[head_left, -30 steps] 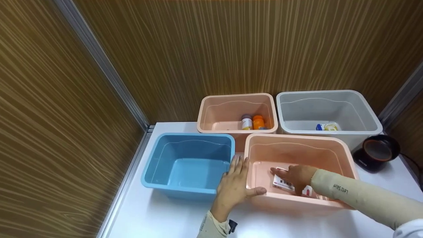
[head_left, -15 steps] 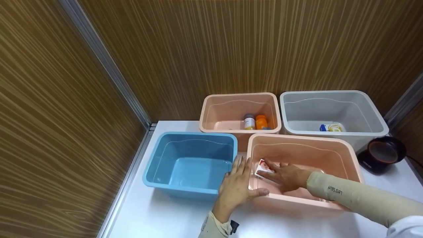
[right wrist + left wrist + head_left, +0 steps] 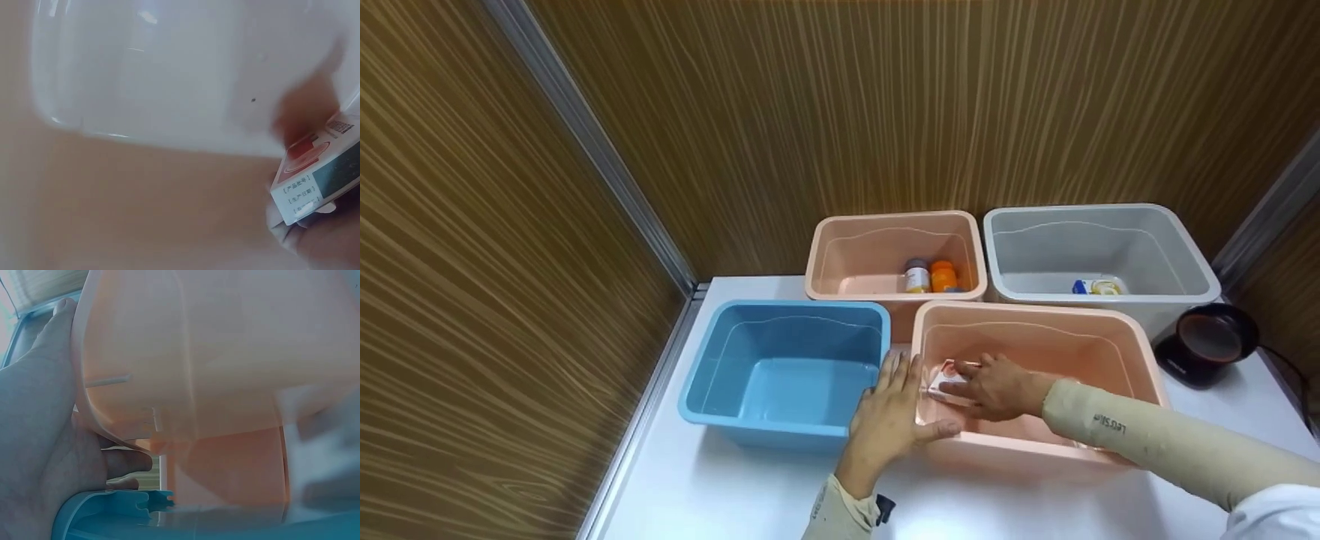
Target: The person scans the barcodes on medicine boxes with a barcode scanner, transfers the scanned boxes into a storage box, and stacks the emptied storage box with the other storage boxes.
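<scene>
In the head view, my left hand (image 3: 885, 420) rests at the left front corner of the front pink bin (image 3: 1035, 311). Its fingers lie straight along the left wall, with the thumb stretched over the front rim. Inside this bin my right hand (image 3: 997, 386) holds a small white and red medicine box (image 3: 945, 379) by the left wall. The right wrist view shows that medicine box (image 3: 304, 185) tilted between the thumb and the fingers, above the bin's pale floor. My hand covers part of the box. In the left wrist view, the left hand (image 3: 50, 427) touches the bin's edge.
A blue bin (image 3: 787, 431) stands left of the front pink bin. Behind are another pink bin (image 3: 896, 219), holding a white bottle (image 3: 916, 276) and an orange bottle (image 3: 943, 277), and a grey bin (image 3: 1102, 300) with a small blue-yellow box (image 3: 1096, 287). A black round device (image 3: 1204, 345) stands at right.
My right hand has moved left inside the front pink bin, and the medicine box has moved with it to the left wall. The left hand has stayed at the bin's corner.
</scene>
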Available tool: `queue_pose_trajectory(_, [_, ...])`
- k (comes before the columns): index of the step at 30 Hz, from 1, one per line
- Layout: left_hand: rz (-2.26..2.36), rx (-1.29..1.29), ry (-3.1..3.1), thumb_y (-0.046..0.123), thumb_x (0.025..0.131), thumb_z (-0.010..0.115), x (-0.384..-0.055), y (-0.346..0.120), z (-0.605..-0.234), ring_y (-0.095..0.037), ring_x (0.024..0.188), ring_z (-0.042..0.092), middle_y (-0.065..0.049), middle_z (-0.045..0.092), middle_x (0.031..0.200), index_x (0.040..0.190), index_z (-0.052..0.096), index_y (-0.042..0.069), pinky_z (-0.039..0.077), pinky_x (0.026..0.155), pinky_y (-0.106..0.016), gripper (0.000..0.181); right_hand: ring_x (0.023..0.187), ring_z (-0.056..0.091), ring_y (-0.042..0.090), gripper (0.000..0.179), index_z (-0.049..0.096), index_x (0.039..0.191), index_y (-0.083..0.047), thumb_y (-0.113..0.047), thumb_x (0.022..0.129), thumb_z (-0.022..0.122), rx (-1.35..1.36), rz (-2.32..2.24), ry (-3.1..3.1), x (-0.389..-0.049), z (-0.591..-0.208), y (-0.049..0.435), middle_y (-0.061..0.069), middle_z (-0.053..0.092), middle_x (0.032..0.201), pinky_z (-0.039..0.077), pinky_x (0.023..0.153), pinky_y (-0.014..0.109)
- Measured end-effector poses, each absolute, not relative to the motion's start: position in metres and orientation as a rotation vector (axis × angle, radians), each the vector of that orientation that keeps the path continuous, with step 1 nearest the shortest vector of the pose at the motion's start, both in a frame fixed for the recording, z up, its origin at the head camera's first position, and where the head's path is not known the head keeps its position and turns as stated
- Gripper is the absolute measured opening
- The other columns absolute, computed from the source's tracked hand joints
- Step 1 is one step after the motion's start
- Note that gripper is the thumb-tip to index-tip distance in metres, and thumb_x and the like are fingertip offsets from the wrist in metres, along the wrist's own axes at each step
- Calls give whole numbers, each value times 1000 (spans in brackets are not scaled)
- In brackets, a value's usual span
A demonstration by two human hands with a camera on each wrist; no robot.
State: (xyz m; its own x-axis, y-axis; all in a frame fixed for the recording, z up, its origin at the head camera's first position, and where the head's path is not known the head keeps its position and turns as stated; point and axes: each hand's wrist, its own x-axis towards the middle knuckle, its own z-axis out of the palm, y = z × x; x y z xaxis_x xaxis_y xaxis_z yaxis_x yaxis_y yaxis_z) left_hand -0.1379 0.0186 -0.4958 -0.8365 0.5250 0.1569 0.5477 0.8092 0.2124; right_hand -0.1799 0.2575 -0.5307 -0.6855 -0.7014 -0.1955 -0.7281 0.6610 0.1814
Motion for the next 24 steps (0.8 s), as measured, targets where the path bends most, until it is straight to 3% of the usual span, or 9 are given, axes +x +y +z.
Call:
queue_pose_trajectory(3, [-381, -872, -2901, 91, 67, 21, -138, 20, -496, -24, 143, 3, -9, 15, 156, 153, 14, 12, 40, 95, -52, 117, 102, 50, 38, 55, 44, 142, -34, -42, 90, 59, -1170, 340, 2787, -179, -524, 263, 15, 48, 136, 46, 74, 54])
queue_pose_trajectory(9, [-392, -881, -2923, 92, 67, 21, -139, 18, -495, -24, 143, 0, -9, 12, 157, 153, 11, 13, 39, 95, -53, 117, 105, 48, 45, 52, 49, 140, -27, -29, 88, 58, -1174, 198, 2833, -174, -494, 269, 19, 39, 144, 41, 79, 61])
queue_pose_trajectory(15, [-411, -884, -2908, 91, 68, 25, -139, 18, -494, -26, 143, 1, -11, 12, 156, 153, 12, 12, 39, 95, -53, 117, 92, 49, 43, 55, 50, 139, -24, -35, 87, 61, -1214, 87, 2966, -167, -461, 277, 19, 42, 142, 41, 78, 59])
queue_pose_trajectory(24, [-440, -898, -2882, 90, 69, 27, -137, 18, -495, -27, 143, 4, -10, 14, 156, 152, 16, 11, 42, 91, -54, 116, 91, 48, 41, 56, 48, 141, -26, -44, 89, 61, -1173, 11, 3127, -142, -433, 300, 14, 37, 146, 40, 83, 60])
